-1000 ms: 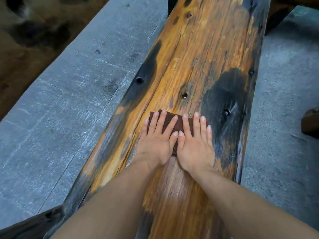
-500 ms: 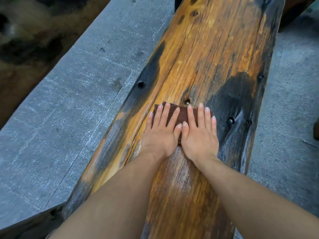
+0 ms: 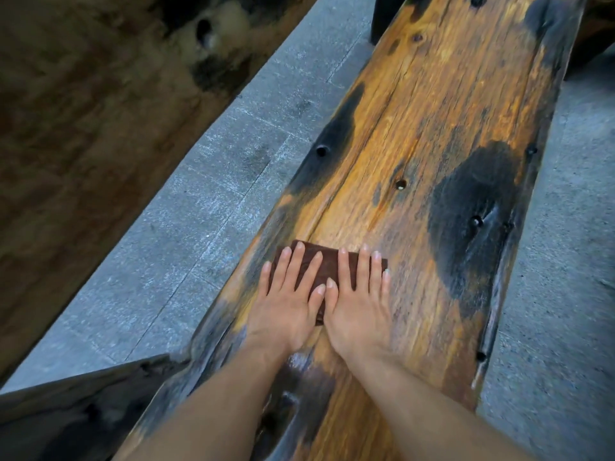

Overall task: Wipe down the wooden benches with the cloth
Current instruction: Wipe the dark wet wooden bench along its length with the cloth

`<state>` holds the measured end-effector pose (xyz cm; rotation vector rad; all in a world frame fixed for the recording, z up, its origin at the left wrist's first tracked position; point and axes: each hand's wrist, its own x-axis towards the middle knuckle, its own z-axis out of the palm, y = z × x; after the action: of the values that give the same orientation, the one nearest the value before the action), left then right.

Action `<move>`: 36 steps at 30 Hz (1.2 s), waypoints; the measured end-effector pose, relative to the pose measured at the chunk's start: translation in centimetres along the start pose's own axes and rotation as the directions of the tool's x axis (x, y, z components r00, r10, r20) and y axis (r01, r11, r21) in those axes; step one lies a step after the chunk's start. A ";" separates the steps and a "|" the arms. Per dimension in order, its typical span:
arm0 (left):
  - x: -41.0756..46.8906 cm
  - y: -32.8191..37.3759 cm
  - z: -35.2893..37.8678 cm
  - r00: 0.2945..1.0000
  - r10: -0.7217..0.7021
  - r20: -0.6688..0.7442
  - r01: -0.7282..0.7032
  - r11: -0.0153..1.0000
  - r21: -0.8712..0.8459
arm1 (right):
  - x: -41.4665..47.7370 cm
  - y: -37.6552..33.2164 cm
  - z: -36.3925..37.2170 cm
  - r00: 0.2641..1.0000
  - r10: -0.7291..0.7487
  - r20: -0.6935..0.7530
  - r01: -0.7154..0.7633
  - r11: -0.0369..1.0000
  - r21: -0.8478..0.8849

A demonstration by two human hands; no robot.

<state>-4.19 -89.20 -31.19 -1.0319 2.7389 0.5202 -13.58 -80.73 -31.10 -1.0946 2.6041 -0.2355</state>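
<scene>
A long wooden bench [image 3: 432, 104], orange-brown with black patches and small holes, runs from the bottom of the view to the top right. A folded dark brown cloth [image 3: 327, 261] lies flat on its seat, left of the middle. My left hand [image 3: 288, 301] and my right hand [image 3: 357, 302] press on the cloth side by side, fingers straight and spread, thumbs touching. Most of the cloth is hidden under the palms. The wood near my wrists looks wet and shiny.
Grey stone paving [image 3: 206, 234] lies on both sides of the bench. A brown wooden table top [image 3: 83, 134] fills the upper left. A dark wooden piece [image 3: 80, 404] juts out at the lower left. A dark bench leg [image 3: 382, 18] stands at the top.
Both hands have slid the cloth back along the bench towards me, away from the small hole in the middle of the seat. The view has widened, showing the table top.
</scene>
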 end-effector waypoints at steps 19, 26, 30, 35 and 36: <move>-12.4 -7.8 1.8 0.986 -0.167 0.016 0.167 0.986 0.010 | -10.2 -9.0 3.6 0.994 -0.098 0.043 0.095 0.994 0.050; -11.1 -7.8 1.1 0.993 -0.118 0.018 0.118 0.993 0.029 | -9.0 -8.6 3.2 0.995 -0.086 0.054 0.084 0.996 0.034; -7.8 -6.9 0.4 0.993 -0.117 0.002 0.117 0.993 0.028 | -5.8 -7.5 2.6 0.995 -0.095 0.017 0.095 0.995 0.031; -1.4 -5.7 -0.3 0.992 -0.129 -0.018 0.130 0.990 0.047 | 0.0 -5.7 1.6 0.995 -0.097 -0.007 0.097 0.993 0.063; -0.1 -5.4 -0.5 0.992 -0.124 -0.017 0.124 0.991 0.044 | 1.3 -5.2 1.3 0.995 -0.099 -0.010 0.100 0.993 0.066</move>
<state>-0.57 -93.10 -32.12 -1.1900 2.6639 0.4316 -10.46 -85.30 -31.22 -1.2034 2.5309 -0.3464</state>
